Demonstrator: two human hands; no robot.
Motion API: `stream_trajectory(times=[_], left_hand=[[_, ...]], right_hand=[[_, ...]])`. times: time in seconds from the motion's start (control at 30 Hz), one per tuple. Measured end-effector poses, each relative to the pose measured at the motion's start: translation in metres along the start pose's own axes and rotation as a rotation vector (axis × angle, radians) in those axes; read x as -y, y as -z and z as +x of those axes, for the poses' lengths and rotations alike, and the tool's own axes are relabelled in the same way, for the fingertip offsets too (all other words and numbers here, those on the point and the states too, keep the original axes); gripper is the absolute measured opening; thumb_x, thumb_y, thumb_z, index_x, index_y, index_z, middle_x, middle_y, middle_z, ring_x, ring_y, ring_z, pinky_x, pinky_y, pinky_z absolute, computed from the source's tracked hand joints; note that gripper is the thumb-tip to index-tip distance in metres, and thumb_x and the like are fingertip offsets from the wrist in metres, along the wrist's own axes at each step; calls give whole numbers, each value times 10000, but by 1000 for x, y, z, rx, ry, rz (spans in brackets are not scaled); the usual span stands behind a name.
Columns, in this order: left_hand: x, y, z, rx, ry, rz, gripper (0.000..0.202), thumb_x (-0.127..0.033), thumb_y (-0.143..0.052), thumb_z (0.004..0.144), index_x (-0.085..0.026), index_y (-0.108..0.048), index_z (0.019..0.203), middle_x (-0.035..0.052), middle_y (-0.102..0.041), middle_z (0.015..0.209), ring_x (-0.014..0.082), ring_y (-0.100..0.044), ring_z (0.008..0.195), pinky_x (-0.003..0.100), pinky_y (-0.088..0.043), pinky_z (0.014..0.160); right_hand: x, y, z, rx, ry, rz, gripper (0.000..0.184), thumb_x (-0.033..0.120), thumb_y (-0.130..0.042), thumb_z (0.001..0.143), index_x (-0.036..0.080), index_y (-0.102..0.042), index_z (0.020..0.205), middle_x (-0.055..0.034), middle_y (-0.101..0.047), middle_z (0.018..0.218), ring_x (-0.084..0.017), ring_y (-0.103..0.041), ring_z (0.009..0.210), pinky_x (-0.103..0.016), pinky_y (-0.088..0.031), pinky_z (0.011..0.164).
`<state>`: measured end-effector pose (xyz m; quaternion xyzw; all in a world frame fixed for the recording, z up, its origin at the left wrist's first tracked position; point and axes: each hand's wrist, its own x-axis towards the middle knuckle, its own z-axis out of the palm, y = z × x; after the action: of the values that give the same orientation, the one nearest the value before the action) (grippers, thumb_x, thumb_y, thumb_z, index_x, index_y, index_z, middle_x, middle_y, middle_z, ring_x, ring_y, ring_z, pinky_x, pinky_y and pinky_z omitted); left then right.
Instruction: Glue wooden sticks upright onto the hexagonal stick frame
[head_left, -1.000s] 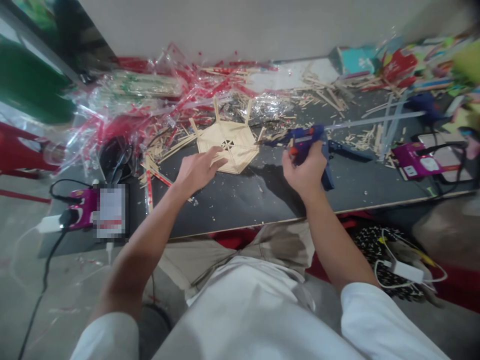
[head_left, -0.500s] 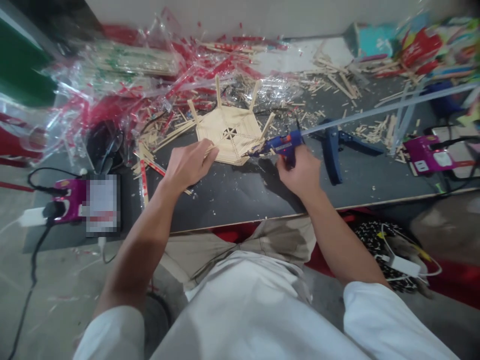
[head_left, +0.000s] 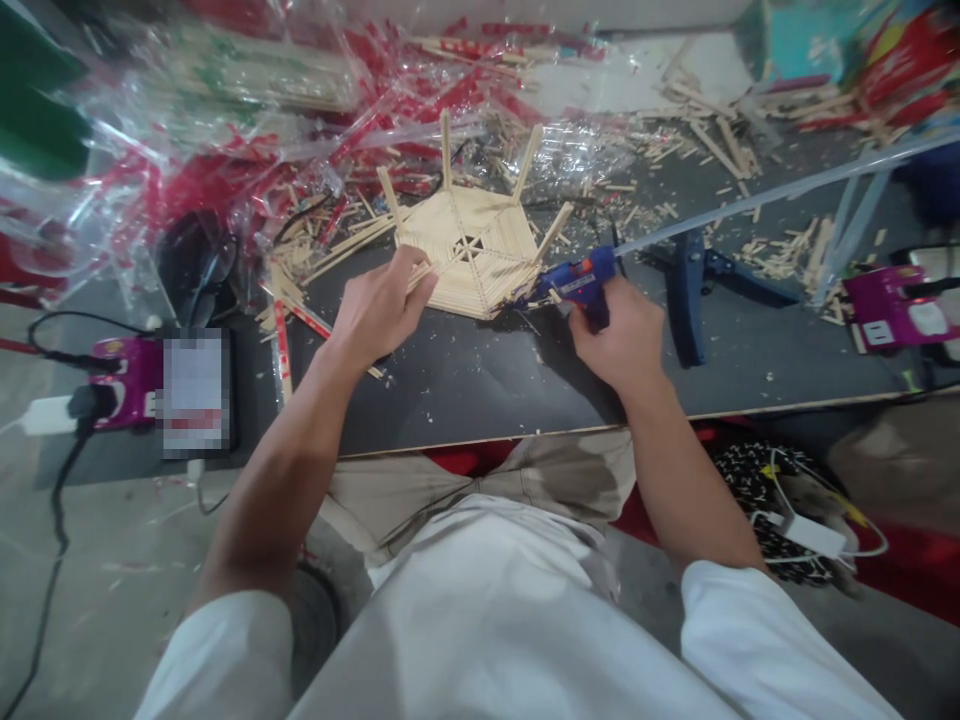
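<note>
A six-sided piece built of thin wooden sticks (head_left: pixel 495 225) lies on the dark table, with several short posts standing up at its corners and a small opening in its middle. My left hand (head_left: pixel 382 305) is closed on its near left edge, where a post end shows between thumb and fingers. My right hand (head_left: pixel 622 330) grips a blue hot glue gun (head_left: pixel 581 275), a long clear glue stick running out of its back. The gun's nozzle is at the near right corner of the stick piece; whether it touches cannot be told.
Blue cutters (head_left: pixel 690 295) lie right of the glue gun. Purple power sockets stand at the left (head_left: pixel 127 380) and right (head_left: pixel 896 310), beside a phone (head_left: pixel 196 390) on the left. Crumpled clear and red plastic wrap (head_left: pixel 187 150) and loose stick scraps (head_left: pixel 712 140) cover the back.
The view has shifted slightly, so the table's things sit a little differently in the picture. Both hands keep their holds, and the glue gun stays at the stick piece's near corner.
</note>
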<state>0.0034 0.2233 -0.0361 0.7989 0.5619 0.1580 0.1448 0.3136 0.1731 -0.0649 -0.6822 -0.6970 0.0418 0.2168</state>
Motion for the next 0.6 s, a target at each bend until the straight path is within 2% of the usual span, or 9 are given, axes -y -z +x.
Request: stream_trajectory(times=[0.3, 0.43, 0.6], left_hand=[[-2, 1, 0, -17, -51, 62, 402, -462, -398, 1078, -188, -585, 1305, 106, -725, 1066, 274, -699, 1023, 355, -492, 910], [-2, 1, 0, -13, -56, 86, 410, -465, -395, 1077, -191, -584, 1315, 108, -727, 1065, 281, -700, 1026, 360, -488, 887], [-1, -1, 0, -22, -83, 93, 394, -457, -399, 1078, -194, -584, 1306, 102, -727, 1015, 274, -704, 971, 355, -475, 849]], right_hand=[[-2, -4, 1, -32, 69, -30, 193, 320, -539, 901, 216, -567, 1061, -148, -703, 988, -319, -689, 962, -463, -547, 866], [-5, -7, 1, -52, 106, -42, 158, 292, -548, 894, 203, -560, 1024, -146, -704, 945, -315, -702, 906, -441, -551, 797], [-5, -9, 1, -70, 112, -43, 136, 263, -553, 894, 207, -559, 1018, -151, -711, 951, -321, -714, 925, -435, -555, 792]])
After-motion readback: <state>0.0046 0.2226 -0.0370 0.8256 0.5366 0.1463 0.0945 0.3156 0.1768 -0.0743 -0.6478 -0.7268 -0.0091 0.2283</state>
